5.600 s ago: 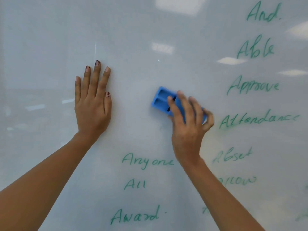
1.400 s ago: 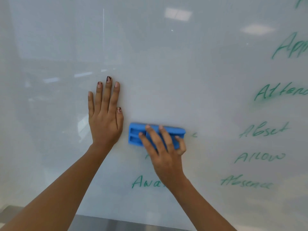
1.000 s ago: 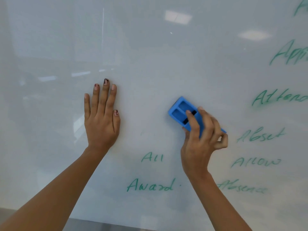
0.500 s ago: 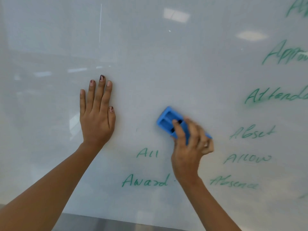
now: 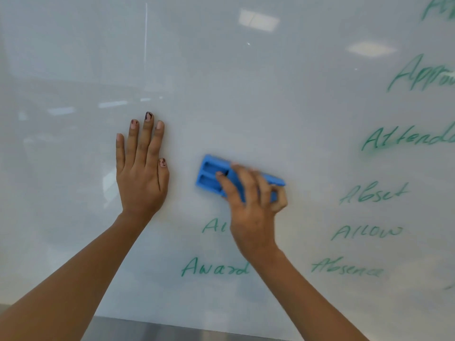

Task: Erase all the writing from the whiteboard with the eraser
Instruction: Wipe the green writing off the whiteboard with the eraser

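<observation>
While the right hand point(image 5: 253, 207) presses the blue eraser point(image 5: 211, 175) flat against the whiteboard point(image 5: 246, 107), its fingers curl over the eraser's back and the thumb tucks in at the right end, so the hand is plainly grasping it. The hand is smeared with motion. The eraser sits near the middle of the board, just right of the left hand point(image 5: 141, 178) and above the word All point(image 5: 214, 226). On the eraser's back are two shallow hollows point(image 5: 209, 179), one above the other, and the forefinger point(image 5: 222, 178) lies with its tip at their inner end.

Half a second ago the eraser was tilted more steeply and was farther from the left hand. Now it lies closer to level and nearer that hand, and the right hand covers the end of All, which read whole before. The left hand has kept its place, palm flat on the board with the fingers straight and together, gripping nothing.

I count two hands, one eraser and seven green words: All, Award point(image 5: 215, 268), Absence point(image 5: 347, 268), Allow point(image 5: 366, 232), Abset point(image 5: 373, 193), and two cut by the right edge, Attend point(image 5: 406, 140) and Appro point(image 5: 421, 75). One more green scrap point(image 5: 438, 8) shows in the top right corner. A metal ledge point(image 5: 172, 328) runs along the bottom.
</observation>
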